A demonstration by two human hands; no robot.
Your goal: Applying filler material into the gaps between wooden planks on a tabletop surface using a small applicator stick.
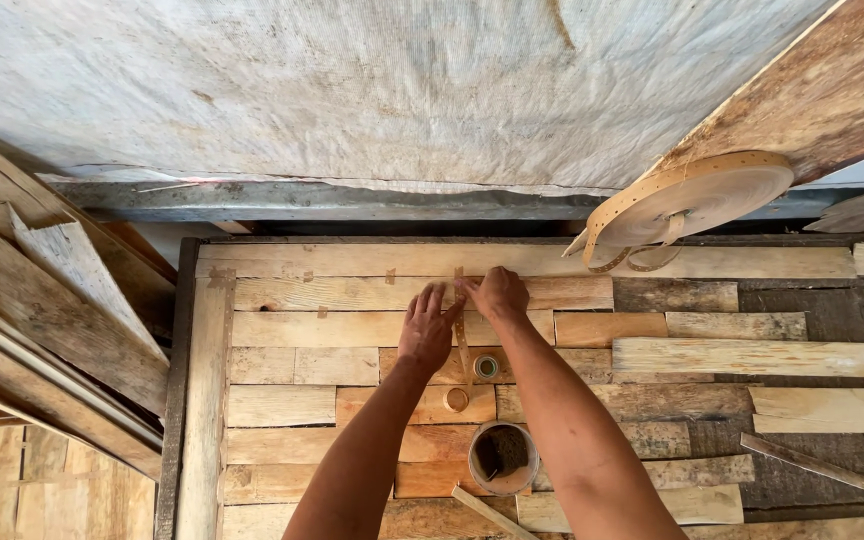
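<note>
Head view, left hand flat with fingers spread on pale wooden slat panel, right hand pinching thin tan paper tape strip just beside left fingertips, small tape roll below them

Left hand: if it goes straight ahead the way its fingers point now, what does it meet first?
Probably only flat planks, then the frame's far rim. The left hand points up and away across the boards; nothing raised shows there, though depth is unclear.

No packages, labels, signs or screens were anywhere to be seen on or around the wooden bench.
</note>
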